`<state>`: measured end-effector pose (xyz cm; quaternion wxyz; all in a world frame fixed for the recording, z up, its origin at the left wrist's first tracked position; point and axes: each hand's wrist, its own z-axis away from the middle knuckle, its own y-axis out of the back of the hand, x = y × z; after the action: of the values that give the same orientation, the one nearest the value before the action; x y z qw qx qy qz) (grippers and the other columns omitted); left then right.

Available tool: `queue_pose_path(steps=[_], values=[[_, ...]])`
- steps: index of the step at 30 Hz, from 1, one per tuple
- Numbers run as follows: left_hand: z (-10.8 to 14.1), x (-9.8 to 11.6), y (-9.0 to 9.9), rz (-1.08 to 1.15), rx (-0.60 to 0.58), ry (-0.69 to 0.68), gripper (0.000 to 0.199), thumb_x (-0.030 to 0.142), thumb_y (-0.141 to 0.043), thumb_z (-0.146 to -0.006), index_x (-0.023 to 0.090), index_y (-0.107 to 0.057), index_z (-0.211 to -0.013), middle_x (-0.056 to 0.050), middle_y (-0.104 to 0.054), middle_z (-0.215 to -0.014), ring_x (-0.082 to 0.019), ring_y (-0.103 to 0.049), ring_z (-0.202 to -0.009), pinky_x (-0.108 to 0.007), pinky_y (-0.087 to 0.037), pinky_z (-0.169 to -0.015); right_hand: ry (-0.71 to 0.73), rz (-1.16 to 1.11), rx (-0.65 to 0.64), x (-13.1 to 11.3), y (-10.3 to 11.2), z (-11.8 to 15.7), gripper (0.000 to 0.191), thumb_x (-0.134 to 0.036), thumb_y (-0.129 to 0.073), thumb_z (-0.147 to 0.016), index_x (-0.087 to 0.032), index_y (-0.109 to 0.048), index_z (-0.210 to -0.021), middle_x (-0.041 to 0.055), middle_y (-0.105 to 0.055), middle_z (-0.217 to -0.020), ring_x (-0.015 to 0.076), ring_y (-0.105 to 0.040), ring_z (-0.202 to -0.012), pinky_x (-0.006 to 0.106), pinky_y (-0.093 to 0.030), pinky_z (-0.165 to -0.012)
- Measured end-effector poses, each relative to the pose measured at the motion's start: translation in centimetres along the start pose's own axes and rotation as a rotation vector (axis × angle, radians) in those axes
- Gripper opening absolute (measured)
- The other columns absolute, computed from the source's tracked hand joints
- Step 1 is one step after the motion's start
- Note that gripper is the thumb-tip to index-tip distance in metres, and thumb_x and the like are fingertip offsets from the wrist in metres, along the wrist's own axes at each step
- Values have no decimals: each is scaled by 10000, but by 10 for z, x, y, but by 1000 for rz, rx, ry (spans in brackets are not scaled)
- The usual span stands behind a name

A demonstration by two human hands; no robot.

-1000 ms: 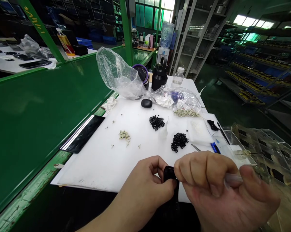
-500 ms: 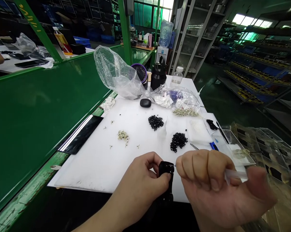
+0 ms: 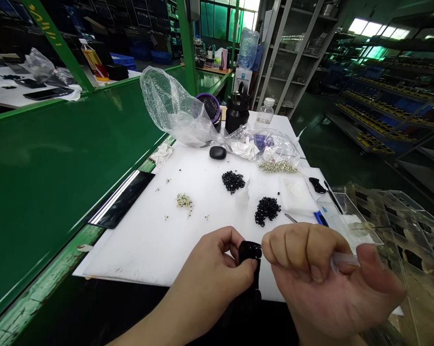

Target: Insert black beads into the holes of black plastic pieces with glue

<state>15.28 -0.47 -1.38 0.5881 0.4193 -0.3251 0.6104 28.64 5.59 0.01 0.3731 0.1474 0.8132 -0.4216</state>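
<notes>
My left hand (image 3: 213, 274) pinches a small glossy black plastic part (image 3: 251, 251) between thumb and fingers, low in the middle of the view. The part's lower end drops into shadow against a dark background. Closed beside it, my right hand (image 3: 321, 274) wraps its fingers round a tool with a translucent white handle (image 3: 344, 259). Most of that tool is hidden in the fist, and its working end cannot be made out. The right fist's knuckles lie right at the black part's upper end. Past the hands, a pile of tiny black pieces (image 3: 267, 210) rests on the white sheet (image 3: 137, 245).
Another black pile (image 3: 233, 181) and a heap of tiny pale pieces (image 3: 183, 201) lie farther back. Tweezers-like metal (image 3: 291, 218) sit near my right hand. Clear plastic bags (image 3: 177, 115), a black bottle (image 3: 237, 113) and a compartment tray (image 3: 400, 230) surround the work surface.
My right hand has shifted slightly, its thumb now nearer the fingers. The black part is still in my left hand. A person's arm at the far left has gone out of view.
</notes>
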Motion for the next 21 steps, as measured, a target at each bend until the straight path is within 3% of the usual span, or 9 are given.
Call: queue_pose_path(steps=[17,21], values=[[0,0,-3,-101,53,-10,128,267,-625,-735,181,-531,-737,87,-360,-508,-68,-338,-472,-177,-273,-429,11,39,29,1,1,-2,486,-545,-360,-873,-186,-351,-545,-17,-281,-491,131,-304,-484,316,-294,-516],[-1,0,-6,-138,86,-17,100,258,-606,-735,184,-538,-730,70,-437,-517,-82,-389,-481,-185,-286,-433,6,213,2,8,-10,6,491,-551,-373,-902,-187,-360,-573,-13,-298,-508,131,-312,-497,314,-279,-522]])
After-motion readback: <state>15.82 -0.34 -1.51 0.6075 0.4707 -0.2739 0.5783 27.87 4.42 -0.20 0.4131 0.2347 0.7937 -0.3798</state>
